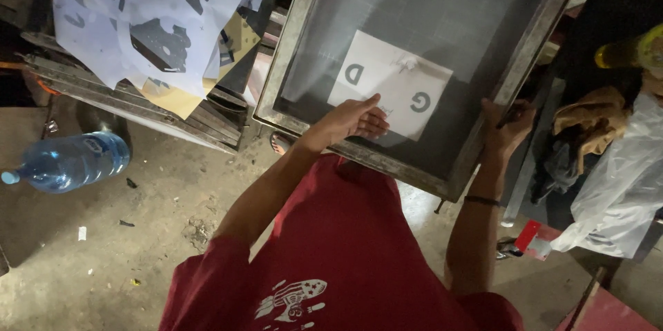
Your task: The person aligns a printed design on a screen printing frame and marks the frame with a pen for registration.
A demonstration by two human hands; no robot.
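Left hand (353, 121): centre of the frame, lying flat on the mesh of the screen frame (307, 10), fingers together and stretched out, tips touching the lower edge of the white paper sheet (390, 86); it grips nothing.
Right hand (507, 127): right of centre, fingers curled and clamped on the frame's right rail.
Screen frame: grey metal, tilted, filling the upper middle of the picture; its near corner sits just above the person's red shirt (345, 248).
White paper sheet: lies against the mesh at the middle of the frame, with 2 dark letters on it.
Wristband (482, 200): dark, on the right forearm.
Water bottle (69, 162): blue, on its side on the concrete floor (159, 234), left edge.
Printed sheets (148, 24): a loose pile, upper left, over stacked frames.
Plastic bag (618, 186): pale, at the right edge.
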